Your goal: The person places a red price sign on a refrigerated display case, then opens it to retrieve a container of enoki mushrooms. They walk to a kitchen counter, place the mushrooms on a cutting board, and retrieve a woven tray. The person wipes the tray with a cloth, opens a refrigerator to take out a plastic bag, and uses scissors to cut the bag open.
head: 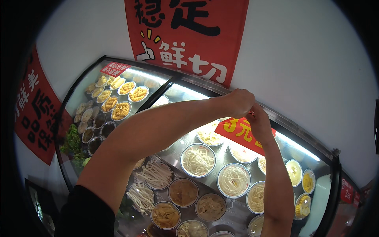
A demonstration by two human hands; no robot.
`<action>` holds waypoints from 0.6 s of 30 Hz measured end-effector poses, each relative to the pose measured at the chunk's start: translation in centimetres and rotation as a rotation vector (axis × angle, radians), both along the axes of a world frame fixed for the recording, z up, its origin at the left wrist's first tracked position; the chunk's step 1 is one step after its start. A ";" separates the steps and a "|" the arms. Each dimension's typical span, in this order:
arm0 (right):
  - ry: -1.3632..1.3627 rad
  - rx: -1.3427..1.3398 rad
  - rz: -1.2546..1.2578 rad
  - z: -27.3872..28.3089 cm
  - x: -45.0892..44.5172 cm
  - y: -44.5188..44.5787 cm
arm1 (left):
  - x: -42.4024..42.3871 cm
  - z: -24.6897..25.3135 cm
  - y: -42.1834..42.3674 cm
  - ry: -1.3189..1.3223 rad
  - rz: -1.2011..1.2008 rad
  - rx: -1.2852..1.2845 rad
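My left hand (239, 102), fingers curled, meets my right hand (261, 123) just above the top rail of a glass-fronted refrigerated display case (207, 83). Between the fingertips shows a small red piece (251, 112) with pale marks, pinched from both sides; most of it is hidden. Under the hands, a red price sign (239, 134) with yellow writing lies against the glass, partly covered by my right hand and forearm. Behind the glass below are a bowl of thick white noodles (198, 160) and a bowl of thin noodles (234, 180).
Enoki mushrooms (155, 174), bowls of twisted fried snacks (121, 110), leafy greens (72, 145) and corn pieces (303, 206) fill the case. A black divider (155, 96) splits its glass. Red banners (189, 35) with writing hang on the white wall (299, 59).
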State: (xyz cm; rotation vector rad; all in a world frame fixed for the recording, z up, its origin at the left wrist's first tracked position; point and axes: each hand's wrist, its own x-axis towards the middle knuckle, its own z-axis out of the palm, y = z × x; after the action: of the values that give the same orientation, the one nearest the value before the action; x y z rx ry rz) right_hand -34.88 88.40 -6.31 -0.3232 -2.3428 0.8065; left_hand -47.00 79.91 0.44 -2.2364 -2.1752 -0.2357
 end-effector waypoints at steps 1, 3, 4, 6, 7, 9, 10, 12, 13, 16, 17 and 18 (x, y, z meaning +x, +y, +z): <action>0.006 0.001 0.000 0.0 0.0 0.0 | 0.1 0.1 0.0 0.011 0.004 -0.006; 0.013 0.015 0.004 0.1 0.1 -0.1 | 0.1 0.1 -0.1 0.004 0.009 -0.010; 0.016 0.022 0.006 0.1 0.2 -0.1 | 0.1 0.2 -0.1 0.001 0.010 -0.013; 0.030 0.018 0.016 0.1 0.2 -0.1 | 0.2 0.3 -0.2 0.017 -0.014 0.007; 0.036 0.016 0.020 0.2 0.3 -0.1 | 0.2 0.5 -0.2 0.025 -0.027 0.016; 0.080 0.039 0.009 0.9 0.5 -0.1 | 0.6 2.0 -0.5 0.005 0.011 -0.015; 0.101 0.049 0.005 1.1 0.5 -0.1 | 0.8 2.7 -0.7 -0.005 0.031 -0.032; 0.094 0.036 0.014 1.1 0.4 0.2 | 0.8 2.8 -0.3 0.013 0.028 -0.055; 0.093 0.033 0.018 1.2 0.5 0.3 | 0.8 3.0 -0.2 0.025 0.025 -0.063; 0.013 -0.115 0.020 1.3 0.5 0.4 | 0.4 3.1 -0.1 -0.028 0.070 -0.124; 0.013 -0.084 0.032 1.5 0.7 0.6 | 0.2 3.2 0.0 -0.038 0.090 -0.107; 0.008 -0.058 0.047 1.5 0.7 0.6 | 0.0 3.3 -0.4 -0.052 0.115 -0.095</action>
State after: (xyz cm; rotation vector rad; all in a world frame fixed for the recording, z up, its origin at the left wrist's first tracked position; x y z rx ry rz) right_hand -34.14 89.04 -4.85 -0.2893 -2.3301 0.8985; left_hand -47.02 79.54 3.74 -2.1657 -2.3808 -0.1943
